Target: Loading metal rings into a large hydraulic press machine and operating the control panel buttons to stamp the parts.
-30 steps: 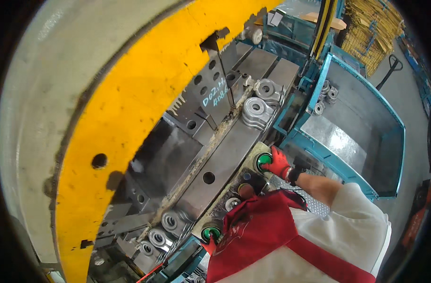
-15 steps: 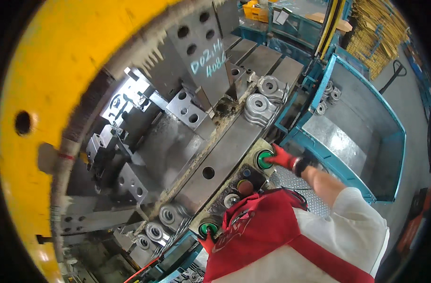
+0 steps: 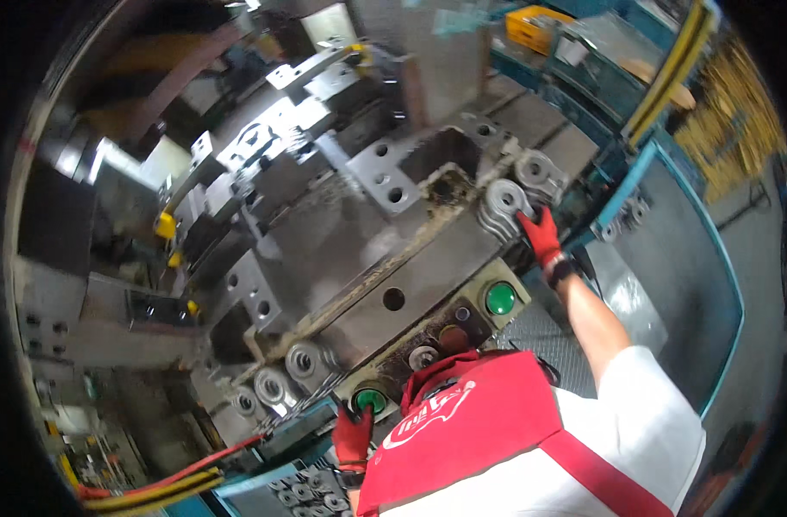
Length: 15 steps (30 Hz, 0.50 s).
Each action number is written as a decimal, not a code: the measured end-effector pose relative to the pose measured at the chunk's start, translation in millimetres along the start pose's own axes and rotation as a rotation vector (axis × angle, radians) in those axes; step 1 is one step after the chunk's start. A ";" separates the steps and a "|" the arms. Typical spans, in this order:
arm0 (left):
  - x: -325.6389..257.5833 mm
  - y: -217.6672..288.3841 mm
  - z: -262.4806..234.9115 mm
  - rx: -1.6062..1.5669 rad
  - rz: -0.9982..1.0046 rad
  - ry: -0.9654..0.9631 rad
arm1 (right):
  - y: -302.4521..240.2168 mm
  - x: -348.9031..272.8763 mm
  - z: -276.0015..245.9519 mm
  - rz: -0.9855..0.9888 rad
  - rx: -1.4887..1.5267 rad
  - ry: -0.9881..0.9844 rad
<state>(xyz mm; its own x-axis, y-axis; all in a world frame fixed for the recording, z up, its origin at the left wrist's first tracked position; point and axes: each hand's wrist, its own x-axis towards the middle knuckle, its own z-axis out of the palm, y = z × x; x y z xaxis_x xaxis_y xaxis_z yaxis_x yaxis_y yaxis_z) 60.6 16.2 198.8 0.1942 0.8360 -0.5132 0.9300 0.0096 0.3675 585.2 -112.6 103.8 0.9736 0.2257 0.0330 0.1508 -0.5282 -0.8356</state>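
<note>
My right hand (image 3: 541, 237), in a red glove, reaches to the front stack of ring-ended metal parts (image 3: 503, 203) at the right end of the press bed. Its thumb and fingers close on the edge of a part there; the grip is partly hidden. At lower left my left hand (image 3: 352, 438), also red-gloved, is beside the left green push button (image 3: 370, 401), fingers apart, a fingertip at the button's lower edge. The right green push button (image 3: 500, 298) is uncovered. Between the buttons runs a worn control panel (image 3: 455, 334).
The die (image 3: 324, 233) with its steel blocks lies beyond the bed edge. More ring-ended parts (image 3: 274, 389) stand at the bed's left end, near a chain (image 3: 311, 398). A blue-rimmed bin (image 3: 712, 258) stands right, a bin of parts (image 3: 303, 495) lower left.
The large yellow press slide and marked upper block have gone from over the die. My right hand left its green button for the stacked parts. My left hand drew back slightly.
</note>
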 end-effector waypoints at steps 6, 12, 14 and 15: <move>20.5 166.1 -99.0 -0.407 0.823 0.344 | -21.8 -20.3 -4.9 0.020 0.158 -0.150; 140.9 295.6 -170.4 -0.204 0.848 0.862 | -5.1 -13.5 2.2 -0.034 0.225 -0.182; 189.8 332.0 -191.3 -0.008 0.557 0.740 | -2.4 -12.8 1.5 -0.053 0.171 -0.173; 209.1 343.1 -201.0 0.032 0.456 0.723 | -6.6 -14.5 2.4 -0.039 0.180 -0.186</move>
<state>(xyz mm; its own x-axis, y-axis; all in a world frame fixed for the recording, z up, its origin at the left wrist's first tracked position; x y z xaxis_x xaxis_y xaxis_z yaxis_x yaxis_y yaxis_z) 357.5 304.6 373.5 0.3152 0.8989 0.3044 0.8198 -0.4195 0.3899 569.8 -110.4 107.6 0.9170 0.3984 -0.0205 0.1382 -0.3656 -0.9205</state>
